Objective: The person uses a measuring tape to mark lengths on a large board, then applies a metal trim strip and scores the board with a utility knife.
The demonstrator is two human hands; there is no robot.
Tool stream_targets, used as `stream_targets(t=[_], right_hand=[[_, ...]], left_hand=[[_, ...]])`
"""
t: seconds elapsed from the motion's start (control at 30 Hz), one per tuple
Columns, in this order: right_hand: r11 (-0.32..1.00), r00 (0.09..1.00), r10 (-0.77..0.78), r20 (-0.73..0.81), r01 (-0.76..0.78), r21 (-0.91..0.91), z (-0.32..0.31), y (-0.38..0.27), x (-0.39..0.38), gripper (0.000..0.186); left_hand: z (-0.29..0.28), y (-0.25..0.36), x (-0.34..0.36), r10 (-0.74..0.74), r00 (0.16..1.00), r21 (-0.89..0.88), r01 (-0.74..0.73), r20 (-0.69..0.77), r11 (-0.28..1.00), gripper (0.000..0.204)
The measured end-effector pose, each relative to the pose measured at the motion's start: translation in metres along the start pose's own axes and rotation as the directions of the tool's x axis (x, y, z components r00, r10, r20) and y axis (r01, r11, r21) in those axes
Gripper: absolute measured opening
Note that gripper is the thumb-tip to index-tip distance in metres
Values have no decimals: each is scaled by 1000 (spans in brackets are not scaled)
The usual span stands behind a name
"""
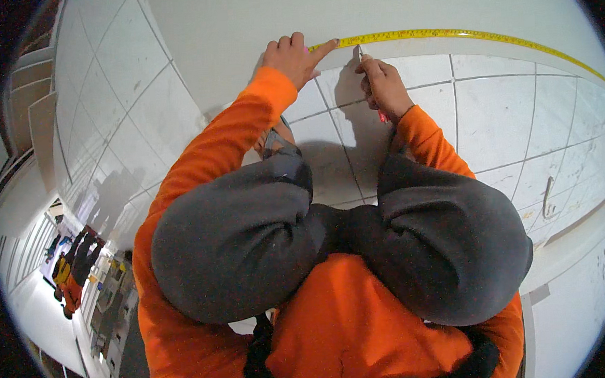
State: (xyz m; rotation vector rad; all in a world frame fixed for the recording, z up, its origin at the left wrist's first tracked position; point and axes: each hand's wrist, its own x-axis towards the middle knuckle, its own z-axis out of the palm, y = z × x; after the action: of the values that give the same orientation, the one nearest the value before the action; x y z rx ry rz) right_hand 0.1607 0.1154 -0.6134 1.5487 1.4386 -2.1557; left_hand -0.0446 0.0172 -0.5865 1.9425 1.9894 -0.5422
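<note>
**The pointy tool's tip is right by the yellow tape's near edge**

A yellow measuring tape (438, 33) lies at the far side, on a pale, flat surface (259, 10) just past the white floor tiles (489, 97). The tape is long and thin. It runs from left to right and looks bent at its right end, where the round picture curves things.

The left hand (292, 58) is at the tape's left end. Its fingers are spread, and the pointing finger stretches right, along the tape, and rests on it. I cannot tell if the other fingers grip anything.

The right hand (384, 87) is on the near side of the tape, a little right of the left hand. It is closed around a thin, pointy tool (360, 50). The tool points far and a bit left, across the tape's long way. I cannot tell if the tip touches the tape.

So the left hand is nearer, touching the tape, and the right hand sits apart from it.
</note>
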Motion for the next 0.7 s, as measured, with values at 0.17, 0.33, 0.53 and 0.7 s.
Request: stream_targets(t=[0.17, 0.33, 0.53, 0.7], right_hand=[[996, 999, 44, 19, -45, 77, 4, -3, -3, 45], [994, 998, 67, 17, -68, 81, 5, -5, -6, 45], [987, 994, 108, 30, -110, 120, 5, -4, -10, 46], [982, 992, 119, 35, -123, 141, 5, -5, -16, 46]], left_hand=[[4, -3, -1, 9, 1000, -5, -9, -6, 1000, 75], [1, -1, 0, 0, 1000, 7, 0, 25, 1000, 74], [-6, 0, 1, -17, 997, 2, 17, 82, 1000, 74], [-10, 1, 2, -26, 992, -9, 27, 121, 1000, 75]])
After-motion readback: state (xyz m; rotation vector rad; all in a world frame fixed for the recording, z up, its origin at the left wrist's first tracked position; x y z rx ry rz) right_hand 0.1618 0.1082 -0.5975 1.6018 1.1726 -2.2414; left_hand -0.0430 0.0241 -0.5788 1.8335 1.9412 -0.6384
